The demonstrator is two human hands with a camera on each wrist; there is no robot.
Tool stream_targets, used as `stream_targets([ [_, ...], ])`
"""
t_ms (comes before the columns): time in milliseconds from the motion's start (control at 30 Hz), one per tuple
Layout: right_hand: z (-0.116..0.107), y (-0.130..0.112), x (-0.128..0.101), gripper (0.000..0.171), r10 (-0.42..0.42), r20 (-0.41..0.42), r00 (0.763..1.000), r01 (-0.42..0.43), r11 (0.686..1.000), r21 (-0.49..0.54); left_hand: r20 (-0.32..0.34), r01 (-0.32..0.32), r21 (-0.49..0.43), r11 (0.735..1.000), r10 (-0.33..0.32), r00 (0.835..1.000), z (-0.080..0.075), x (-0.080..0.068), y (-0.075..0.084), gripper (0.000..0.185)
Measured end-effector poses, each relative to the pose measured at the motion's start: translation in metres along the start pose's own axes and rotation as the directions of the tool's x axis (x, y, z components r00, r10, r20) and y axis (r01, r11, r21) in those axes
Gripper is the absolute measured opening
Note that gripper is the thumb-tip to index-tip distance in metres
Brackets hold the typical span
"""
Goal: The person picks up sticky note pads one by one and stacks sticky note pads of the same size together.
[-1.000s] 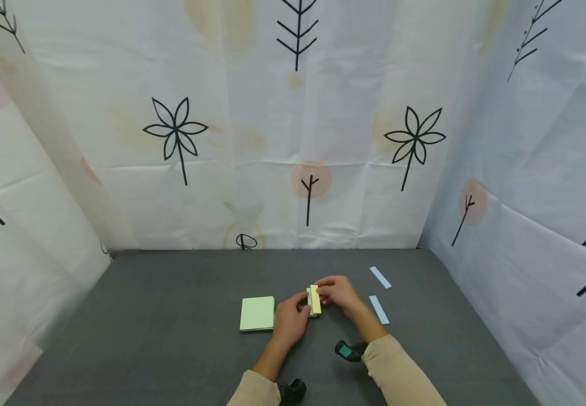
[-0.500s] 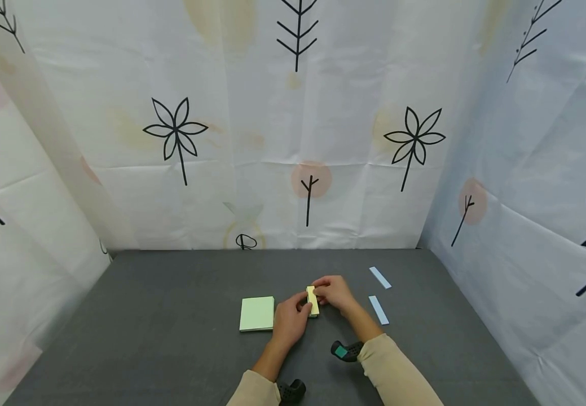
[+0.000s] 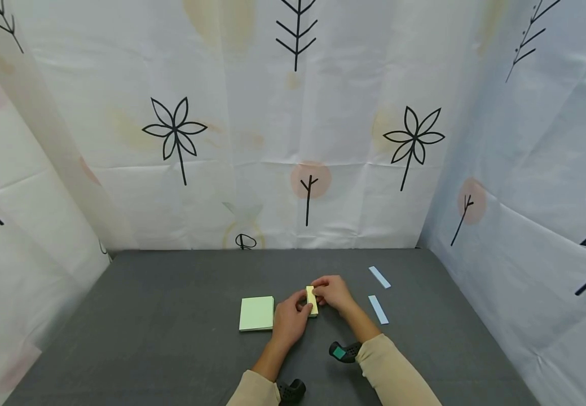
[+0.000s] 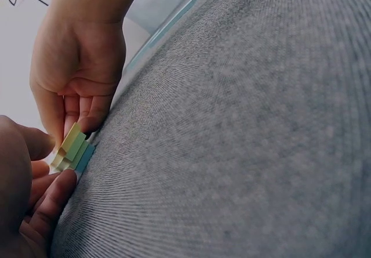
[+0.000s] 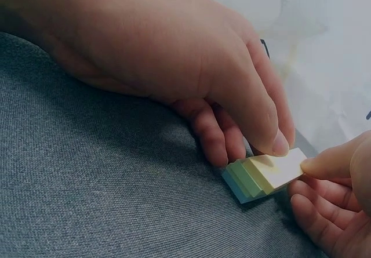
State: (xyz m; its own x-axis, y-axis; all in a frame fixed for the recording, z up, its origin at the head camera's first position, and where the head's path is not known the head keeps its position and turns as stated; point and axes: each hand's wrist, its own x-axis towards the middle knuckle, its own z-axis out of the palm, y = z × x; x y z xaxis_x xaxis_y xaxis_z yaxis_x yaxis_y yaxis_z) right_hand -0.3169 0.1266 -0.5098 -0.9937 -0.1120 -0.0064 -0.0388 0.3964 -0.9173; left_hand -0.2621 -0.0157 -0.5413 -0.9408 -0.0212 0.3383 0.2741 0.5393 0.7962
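On the grey worktop [image 3: 171,316], the left hand [image 3: 289,322] pins down a small stack of sticky flags [image 3: 312,300] with its thumb so the right hand [image 3: 331,292] can pinch the top yellow strip's edge.

Soft even light, fisheye-bent edges

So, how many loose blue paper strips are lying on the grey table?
2. One blue strip lies farther back on the grey table, right of the hands; the other blue strip lies nearer, beside the right forearm. More may be hidden under the hands.
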Motion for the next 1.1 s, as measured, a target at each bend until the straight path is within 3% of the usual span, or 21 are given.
stream_targets([
  [300, 0.001, -0.002, -0.001, 0.017, 0.005, 0.003, 1.0, -0.005, 1.0, -0.02, 0.012, 0.02, -0.006, 1.0, -0.02, 1.0, 0.001, 0.001, 0.001, 0.031],
  [633, -0.002, -0.001, -0.005, 0.02, -0.043, -0.022, 0.999, 0.043, 0.998, -0.035, -0.014, -0.018, 0.008, 1.0, 0.018, 1.0, 0.002, 0.0, -0.002, 0.033],
  [800, -0.021, 0.004, -0.013, 0.019, -0.079, -0.078, 0.994, 0.074, 0.995, -0.073, -0.015, -0.021, 0.019, 1.0, 0.021, 1.0, 0.003, 0.001, -0.001, 0.028],
  [1100, -0.067, 0.018, -0.03, 0.018, -0.067, -0.157, 0.985, 0.044, 0.988, -0.147, -0.032, -0.037, 0.022, 0.999, 0.037, 0.999, 0.003, -0.001, -0.001, 0.025],
])
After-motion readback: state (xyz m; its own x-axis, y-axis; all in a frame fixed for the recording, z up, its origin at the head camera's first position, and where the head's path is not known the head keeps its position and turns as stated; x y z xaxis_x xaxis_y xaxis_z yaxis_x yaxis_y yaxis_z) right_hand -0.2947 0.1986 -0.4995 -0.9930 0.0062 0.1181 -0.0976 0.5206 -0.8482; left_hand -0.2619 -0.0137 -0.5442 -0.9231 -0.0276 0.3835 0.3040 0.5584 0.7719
